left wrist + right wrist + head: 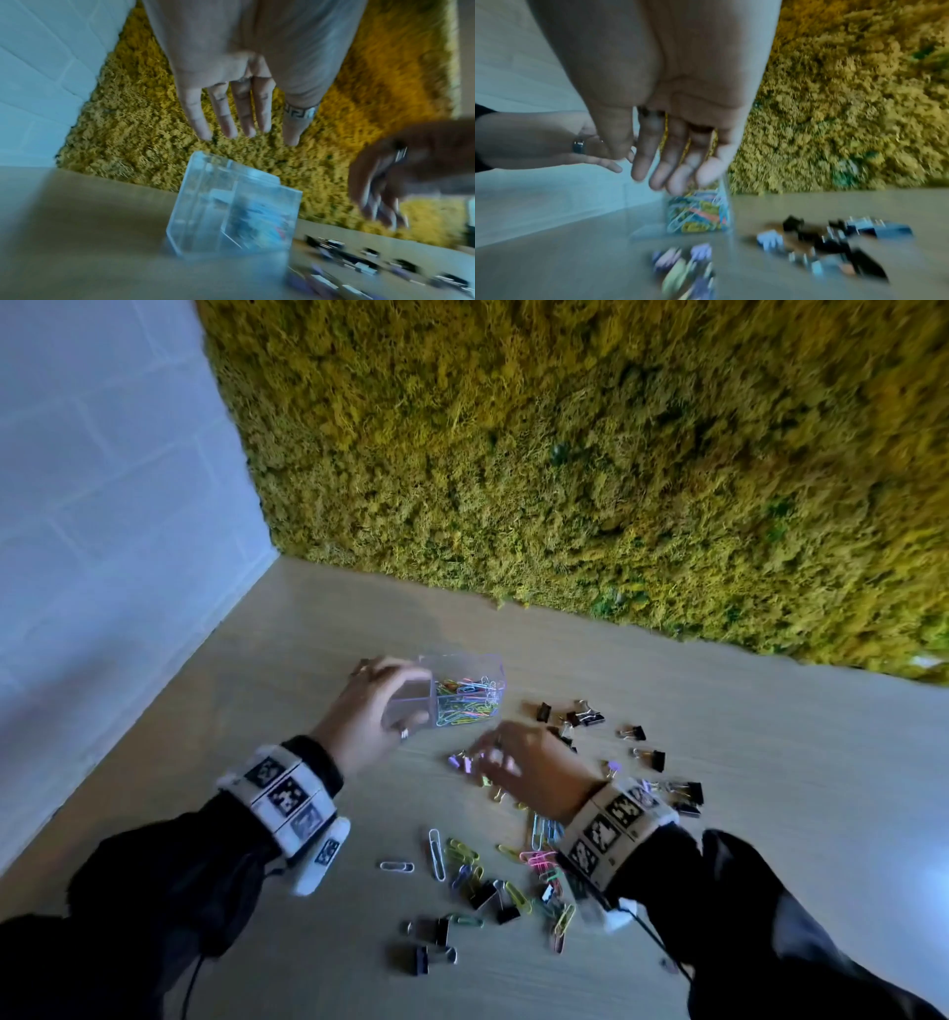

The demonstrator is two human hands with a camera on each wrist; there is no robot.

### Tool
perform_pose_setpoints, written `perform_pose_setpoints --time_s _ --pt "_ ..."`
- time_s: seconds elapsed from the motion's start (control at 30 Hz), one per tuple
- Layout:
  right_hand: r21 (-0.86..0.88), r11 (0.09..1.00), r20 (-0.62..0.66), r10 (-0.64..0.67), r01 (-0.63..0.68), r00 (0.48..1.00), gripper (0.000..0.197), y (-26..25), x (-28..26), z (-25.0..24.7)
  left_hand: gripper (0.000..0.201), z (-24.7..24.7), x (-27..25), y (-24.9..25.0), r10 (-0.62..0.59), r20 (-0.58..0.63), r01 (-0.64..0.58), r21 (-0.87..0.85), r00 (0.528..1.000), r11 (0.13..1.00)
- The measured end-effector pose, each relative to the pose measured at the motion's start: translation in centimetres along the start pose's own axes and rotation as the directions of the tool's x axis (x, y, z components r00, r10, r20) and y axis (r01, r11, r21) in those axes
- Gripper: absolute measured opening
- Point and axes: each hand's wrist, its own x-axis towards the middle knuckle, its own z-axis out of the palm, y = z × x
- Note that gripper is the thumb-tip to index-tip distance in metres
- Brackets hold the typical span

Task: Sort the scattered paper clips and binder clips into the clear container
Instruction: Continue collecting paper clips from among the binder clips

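Loose paper clips (462, 857) lay nearest; the clear container (452, 693), half-filled with coloured clips, stood between the empty, straight-fingered left hand (369, 711) and right hand (524, 770).

Black sleeves (169, 875) on both arms — white wristbands (287, 798) with black square markers, thin black cable (662, 947) at right. Patterned silver ring (299, 111) on left thumb.
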Motion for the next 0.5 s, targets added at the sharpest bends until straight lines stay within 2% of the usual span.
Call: perform_pose_setpoints --time_s 0.03,0.07,0.1,0.17,0.2,0.23,0.27,0.33,0.5 --pt "-0.021 0.999 0.135 0.028 -0.026 0.99 0.027 -0.2 -1.0 0.8 0.038 -0.1 -1.4 0.3 0.016 0.11 -0.008 -0.068 0.994 0.998" --pt "-0.063 0.997 0.268 0.058 -0.043 0.962 0.034 -0.3 -1.9 1.6 0.033 0.1 -2.8 0.6 0.013 0.269 0.019 -0.117 0.963 0.993" --pt "-0.098 0.994 0.367 0.085 -0.052 0.926 0.043 -0.4 -2.5 2.5 0.031 0.3 -4.0 0.7 -0.002 0.435 0.059 -0.119 0.9 0.991" --pt "-0.117 0.989 0.439 0.13 -0.087 0.889 0.06 -0.8 -3.2 4.0 0.041 1.0 -5.8 0.8 -0.025 0.66 0.065 -0.036 0.751 0.997" --pt "-0.136 0.986 0.429 0.144 -0.094 0.892 0.066 -1.0 -3.3 4.7 0.05 1.5 -6.4 0.6 -0.047 0.72 0.048 0.02 0.693 0.999" --pt "-0.178 0.98 0.41 0.154 -0.087 0.899 0.071 -1.2 -3.1 5.3 0.06 1.8 -6.7 0.5 -0.08 0.749 0.035 0.076 0.658 0.997" --pt "-0.227 0.971 0.39 0.165 -0.079 0.906 0.074 -1.3 -2.9 5.8 0.066 2.2 -6.8 0.3 -0.108 0.754 0.037 0.11 0.648 0.993" --pt "-0.273 0.959 0.363 0.175 -0.075 0.915 0.071 -1.5 -2.5 6.2 0.068 2.8 -6.6 0.1 -0.121 0.738 0.083 0.089 0.664 0.993" --pt "-0.222 0.973 0.354 0.143 -0.065 0.924 0.041 -1.3 -2.4 5.5 0.055 4.3 -5.2 0.9 -0.102 0.721 0.076 0.069 0.686 0.995"
